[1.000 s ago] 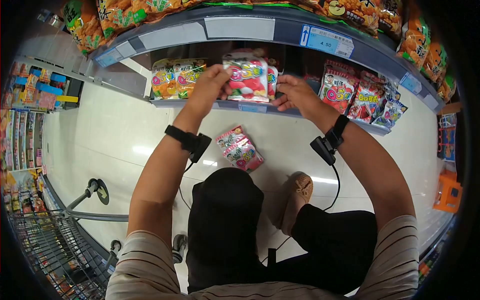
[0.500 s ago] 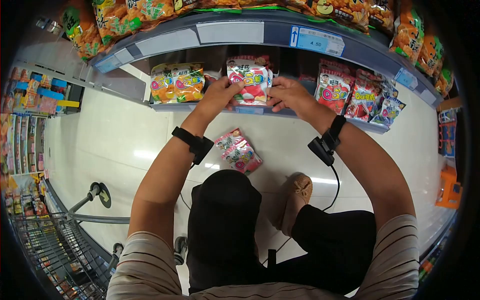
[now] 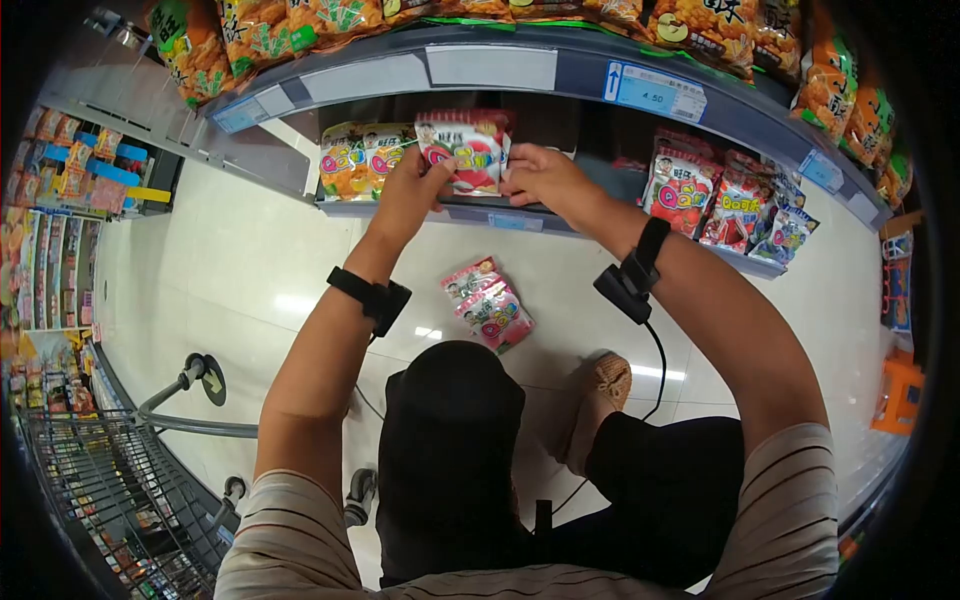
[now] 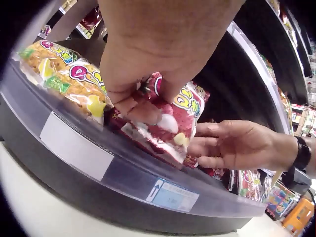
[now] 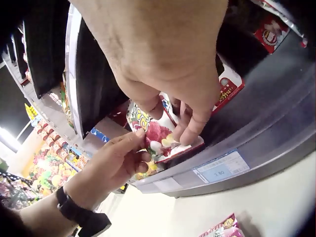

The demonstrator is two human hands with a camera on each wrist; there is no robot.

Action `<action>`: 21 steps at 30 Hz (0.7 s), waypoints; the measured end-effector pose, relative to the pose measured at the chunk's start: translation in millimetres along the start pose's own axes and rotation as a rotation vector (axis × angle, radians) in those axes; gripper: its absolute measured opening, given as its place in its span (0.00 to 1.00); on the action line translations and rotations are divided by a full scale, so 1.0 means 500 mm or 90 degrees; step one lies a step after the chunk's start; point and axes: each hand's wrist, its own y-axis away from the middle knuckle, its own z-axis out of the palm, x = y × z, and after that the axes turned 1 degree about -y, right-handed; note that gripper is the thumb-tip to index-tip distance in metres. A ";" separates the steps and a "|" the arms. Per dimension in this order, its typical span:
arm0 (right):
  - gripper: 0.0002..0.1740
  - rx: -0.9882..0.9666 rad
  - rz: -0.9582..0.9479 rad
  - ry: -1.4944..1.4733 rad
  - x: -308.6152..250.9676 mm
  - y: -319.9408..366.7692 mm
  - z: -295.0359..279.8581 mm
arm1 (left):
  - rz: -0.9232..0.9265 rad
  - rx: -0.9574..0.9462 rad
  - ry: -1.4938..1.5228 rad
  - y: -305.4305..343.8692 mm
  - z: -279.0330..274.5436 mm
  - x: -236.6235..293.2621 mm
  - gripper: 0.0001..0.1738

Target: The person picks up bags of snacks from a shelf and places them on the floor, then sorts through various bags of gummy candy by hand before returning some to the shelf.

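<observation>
A red-and-white gummy candy bag (image 3: 478, 150) stands upright at the front of the low shelf (image 3: 470, 214). My left hand (image 3: 412, 190) grips its left side, with the thumb across the front. At the bag's right side is my right hand (image 3: 555, 185), its mostly straight fingers touching the edge, as the left wrist view shows. Orange gummy bags (image 3: 345, 165) stand just left of my left hand. Pink-and-white gummy bags (image 3: 490, 305) lie on the floor below the shelf.
Red and purple candy bags (image 3: 683, 185) stand farther right on the low shelf. An overhanging upper shelf (image 3: 390, 65) holds large snack bags. A wire shopping cart (image 3: 90, 470) is at lower left, and an orange stool (image 3: 897, 393) at far right.
The candy bag has shifted left along the shelf, close against the orange bags. Both hands have moved with it, the left still gripping and the right at its right edge.
</observation>
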 end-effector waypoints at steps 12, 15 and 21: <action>0.27 0.046 0.030 0.065 0.020 0.011 0.001 | 0.176 0.060 -0.221 -0.002 -0.008 -0.093 0.22; 0.23 0.079 0.009 0.051 0.017 0.031 -0.008 | 0.124 0.087 -0.153 0.049 -0.019 -0.115 0.19; 0.18 0.023 0.013 0.038 0.031 0.074 -0.042 | -0.108 -0.229 -0.240 0.192 0.007 -0.299 0.18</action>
